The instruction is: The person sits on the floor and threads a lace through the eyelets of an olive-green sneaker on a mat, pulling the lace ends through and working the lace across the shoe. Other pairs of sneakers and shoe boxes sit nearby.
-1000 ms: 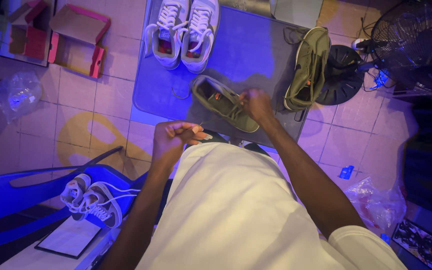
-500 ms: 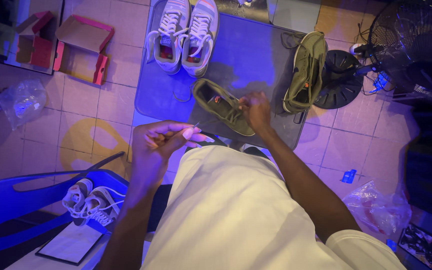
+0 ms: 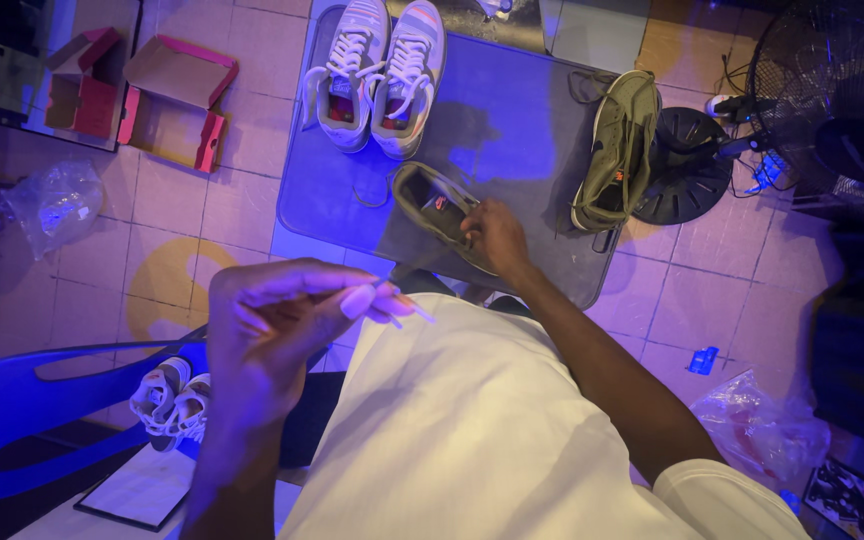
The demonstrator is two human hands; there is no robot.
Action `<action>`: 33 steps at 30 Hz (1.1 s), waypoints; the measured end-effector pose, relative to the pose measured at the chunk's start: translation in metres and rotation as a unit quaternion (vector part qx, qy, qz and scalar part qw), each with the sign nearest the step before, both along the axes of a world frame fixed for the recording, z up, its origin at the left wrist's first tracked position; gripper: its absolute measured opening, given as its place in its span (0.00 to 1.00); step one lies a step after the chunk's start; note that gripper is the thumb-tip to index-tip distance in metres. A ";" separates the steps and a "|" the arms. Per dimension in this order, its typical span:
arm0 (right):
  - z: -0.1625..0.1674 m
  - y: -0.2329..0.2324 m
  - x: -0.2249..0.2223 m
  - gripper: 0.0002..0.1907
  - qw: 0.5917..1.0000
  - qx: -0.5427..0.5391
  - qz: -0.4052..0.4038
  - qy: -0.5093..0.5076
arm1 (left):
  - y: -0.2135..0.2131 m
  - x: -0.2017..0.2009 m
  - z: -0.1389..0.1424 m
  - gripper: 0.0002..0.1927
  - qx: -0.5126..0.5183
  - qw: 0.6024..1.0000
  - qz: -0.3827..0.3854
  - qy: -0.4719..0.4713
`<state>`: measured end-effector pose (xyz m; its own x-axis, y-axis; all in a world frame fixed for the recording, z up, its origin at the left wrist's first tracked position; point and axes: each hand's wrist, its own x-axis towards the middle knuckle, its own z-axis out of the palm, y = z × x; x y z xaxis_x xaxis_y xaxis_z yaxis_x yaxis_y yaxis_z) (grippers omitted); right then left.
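An olive-green sneaker lies on a grey mat on the tiled floor. My right hand rests on its near end and grips it. A shoelace runs from that shoe up to my left hand, which is raised close to the camera and pinches the lace's tip between the fingers. The matching olive sneaker lies on its side at the mat's right edge. A pair of white and pink sneakers stands at the mat's far left.
An open pink shoebox sits on the tiles at upper left, a crumpled plastic bag below it. A fan with a round base stands at right. A blue plastic chair and small white sneakers are at lower left.
My left hand has risen toward the camera, drawing the lace out longer. My right hand stays on the olive sneaker.
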<state>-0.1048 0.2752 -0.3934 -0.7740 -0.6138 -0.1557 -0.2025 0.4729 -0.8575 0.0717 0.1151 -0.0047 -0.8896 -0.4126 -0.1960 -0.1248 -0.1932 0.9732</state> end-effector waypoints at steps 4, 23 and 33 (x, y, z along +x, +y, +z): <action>-0.001 0.001 0.005 0.07 0.999 0.033 0.017 -0.038 | 0.006 0.006 0.020 0.09 0.007 1.000 -0.020 -0.006; 0.004 -0.034 -0.044 0.14 0.996 0.077 0.022 -0.045 | -0.011 0.014 0.020 0.08 -0.044 0.997 -0.061 -0.001; 0.013 -0.018 -0.051 0.07 0.960 -0.101 0.046 -0.257 | -0.015 0.008 0.014 0.07 -0.079 0.995 -0.055 0.018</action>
